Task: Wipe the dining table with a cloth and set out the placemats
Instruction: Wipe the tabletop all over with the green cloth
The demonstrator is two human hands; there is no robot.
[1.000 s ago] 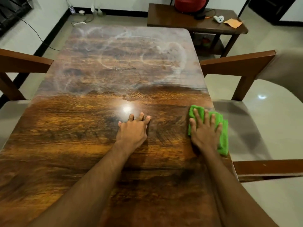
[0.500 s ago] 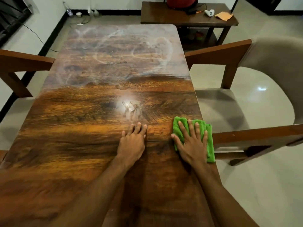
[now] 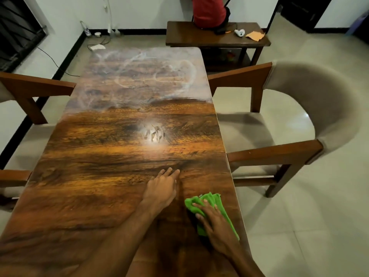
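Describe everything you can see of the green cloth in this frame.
The green cloth is bright, soft-looking fabric, bunched into loose folds rather than spread out. It lies on the wooden table near its right edge, at the end nearest the person. The right hand presses down on it with straight, spread fingers and hides its middle.

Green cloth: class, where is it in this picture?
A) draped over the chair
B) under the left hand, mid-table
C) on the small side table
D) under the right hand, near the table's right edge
D: the right hand presses flat on the green cloth close to the right edge of the table, while the left hand rests on bare wood.
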